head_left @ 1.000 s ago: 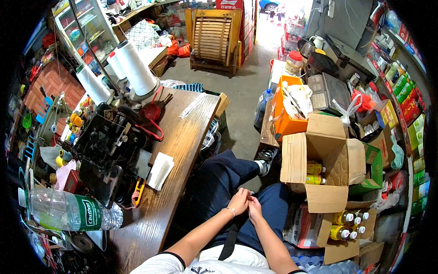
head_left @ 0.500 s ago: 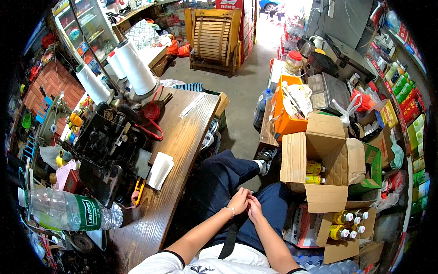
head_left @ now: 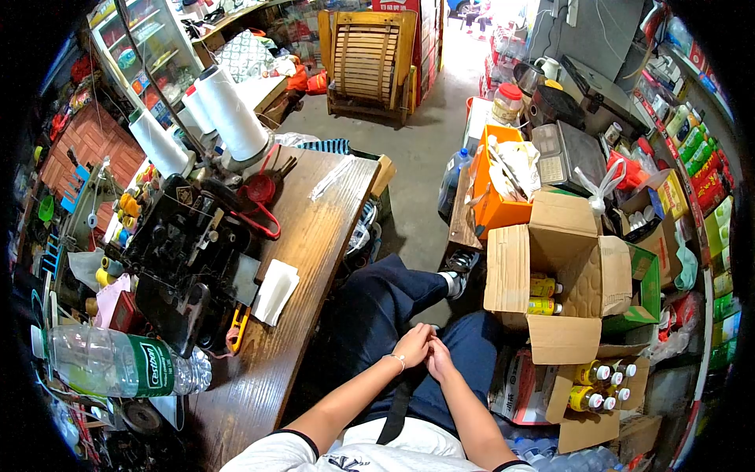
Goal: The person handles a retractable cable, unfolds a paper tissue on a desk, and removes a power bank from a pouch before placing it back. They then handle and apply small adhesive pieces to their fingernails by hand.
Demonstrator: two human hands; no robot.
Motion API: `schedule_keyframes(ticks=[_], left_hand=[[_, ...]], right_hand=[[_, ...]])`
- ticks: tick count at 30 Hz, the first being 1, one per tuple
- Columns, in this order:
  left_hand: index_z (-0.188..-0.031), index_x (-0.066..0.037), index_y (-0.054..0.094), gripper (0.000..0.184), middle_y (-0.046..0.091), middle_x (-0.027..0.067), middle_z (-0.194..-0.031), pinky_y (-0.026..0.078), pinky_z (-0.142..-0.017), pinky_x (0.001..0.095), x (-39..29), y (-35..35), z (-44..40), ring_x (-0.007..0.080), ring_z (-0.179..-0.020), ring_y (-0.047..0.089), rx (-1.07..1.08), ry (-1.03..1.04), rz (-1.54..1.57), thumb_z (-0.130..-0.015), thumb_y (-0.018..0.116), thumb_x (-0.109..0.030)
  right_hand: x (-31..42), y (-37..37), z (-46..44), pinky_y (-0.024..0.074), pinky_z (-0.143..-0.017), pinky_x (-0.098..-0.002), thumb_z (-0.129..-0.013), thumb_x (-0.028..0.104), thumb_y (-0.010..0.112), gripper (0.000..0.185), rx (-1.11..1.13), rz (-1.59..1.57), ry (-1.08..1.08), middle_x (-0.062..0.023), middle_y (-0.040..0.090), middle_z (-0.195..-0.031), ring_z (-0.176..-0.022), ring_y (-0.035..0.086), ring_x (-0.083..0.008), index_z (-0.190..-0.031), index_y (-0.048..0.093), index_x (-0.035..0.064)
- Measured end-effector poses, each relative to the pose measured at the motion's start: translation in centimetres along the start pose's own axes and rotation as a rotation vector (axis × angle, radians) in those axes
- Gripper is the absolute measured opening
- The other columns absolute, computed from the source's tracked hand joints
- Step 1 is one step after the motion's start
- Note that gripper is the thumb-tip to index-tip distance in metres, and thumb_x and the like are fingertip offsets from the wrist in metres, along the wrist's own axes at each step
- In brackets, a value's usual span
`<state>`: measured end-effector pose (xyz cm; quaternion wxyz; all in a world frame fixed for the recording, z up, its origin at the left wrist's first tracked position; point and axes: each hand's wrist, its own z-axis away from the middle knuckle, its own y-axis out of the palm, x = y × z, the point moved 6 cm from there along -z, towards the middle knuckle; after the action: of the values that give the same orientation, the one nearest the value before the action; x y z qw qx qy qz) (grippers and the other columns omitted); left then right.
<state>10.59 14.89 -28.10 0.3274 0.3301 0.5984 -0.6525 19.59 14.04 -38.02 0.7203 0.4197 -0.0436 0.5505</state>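
My left hand (head_left: 411, 344) and my right hand (head_left: 440, 359) rest together over my lap. Their fingers are curled in and touch each other, and no object shows in either. A thin bracelet (head_left: 401, 362) circles my left wrist. Below them are my dark blue trousers (head_left: 465, 346) and a black strap (head_left: 395, 413). To the left stands a wooden table (head_left: 314, 228) with a black sewing machine (head_left: 185, 244), a folded white cloth or paper (head_left: 277, 293), yellow-handled snips (head_left: 239, 326) and a clear plastic bottle (head_left: 118, 362) lying on its side.
White thread cones (head_left: 236, 118) stand behind the machine. On my right are an open cardboard box (head_left: 566, 338) with yellow-labelled bottles, another carton (head_left: 590, 429) of bottles, and an orange bin (head_left: 499, 211). A folded wooden chair (head_left: 366, 67) stands farther back on the floor.
The camera view shifts very slightly. Both hands stay together in the same place.
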Motion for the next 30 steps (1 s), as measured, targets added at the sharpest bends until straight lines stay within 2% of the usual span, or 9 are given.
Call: schedule_keyframes(ticks=[13, 24, 30], left_hand=[[-0.094, -0.003, 0.048, 0.020, 0.050, 0.0163, -0.092, 0.042, -0.077, 0.0371, -0.4, -0.1, 0.0, 0.0319, -0.088, 0.051, 0.041, -0.016, 0.004, -0.074, 0.044, -0.006], [-0.093, -0.003, 0.048, 0.021, 0.050, 0.0165, -0.093, 0.041, -0.079, 0.0383, -0.5, -0.2, 0.1, 0.0326, -0.090, 0.051, 0.069, -0.028, 0.023, -0.073, 0.043, -0.008], [-0.093, -0.004, 0.048, 0.020, 0.050, 0.0162, -0.093, 0.041, -0.079, 0.0378, -0.5, -0.1, 0.2, 0.0327, -0.090, 0.050, 0.064, -0.011, 0.025, -0.074, 0.043, -0.009]], right_hand=[[-0.8, -0.4, -0.8, 0.0418, -0.074, -0.0281, -0.082, 0.011, 0.043, 0.020, 0.063, -0.022, 0.014, -0.0011, 0.054, -0.096, -0.086, 0.052, -0.0140, -0.101, 0.050, 0.0103], [-1.9, -0.5, -0.9, 0.0420, -0.081, -0.0309, -0.086, 0.015, 0.037, 0.025, 0.116, -0.065, 0.199, -0.0044, 0.054, -0.105, -0.094, 0.052, -0.0170, -0.109, 0.047, 0.0091], [-1.5, 0.1, -0.3, 0.0402, -0.085, -0.0316, -0.088, 0.019, 0.035, 0.027, 0.121, -0.048, 0.196, -0.0050, 0.052, -0.109, -0.100, 0.050, -0.0179, -0.110, 0.046, 0.0082]])
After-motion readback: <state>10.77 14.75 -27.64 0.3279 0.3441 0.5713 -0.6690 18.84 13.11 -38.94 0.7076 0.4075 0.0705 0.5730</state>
